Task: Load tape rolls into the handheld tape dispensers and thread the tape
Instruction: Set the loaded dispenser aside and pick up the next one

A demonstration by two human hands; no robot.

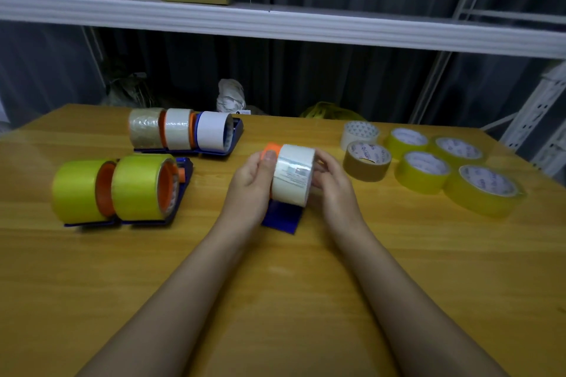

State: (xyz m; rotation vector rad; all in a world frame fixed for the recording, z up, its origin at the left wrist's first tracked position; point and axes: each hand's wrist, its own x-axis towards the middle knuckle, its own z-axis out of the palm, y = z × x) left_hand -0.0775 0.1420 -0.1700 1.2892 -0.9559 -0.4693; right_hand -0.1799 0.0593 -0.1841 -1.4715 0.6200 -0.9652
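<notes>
A white tape roll (292,174) sits on a blue handheld dispenser (281,217) with an orange hub (271,148), held just above the wooden table (275,300) at its middle. My left hand (252,184) grips the dispenser's left side, thumb on the roll's edge. My right hand (332,184) holds the roll from the right, fingers curled round it. The dispenser's blade end is hidden behind the roll.
Two loaded dispensers with yellow rolls (122,190) stand at the left. Behind them are three more with clear and white rolls (180,130). Loose rolls lie at the right: white (360,131), brown (366,161) and several yellow (484,190). A shelf (275,24) with cardboard boxes hangs above.
</notes>
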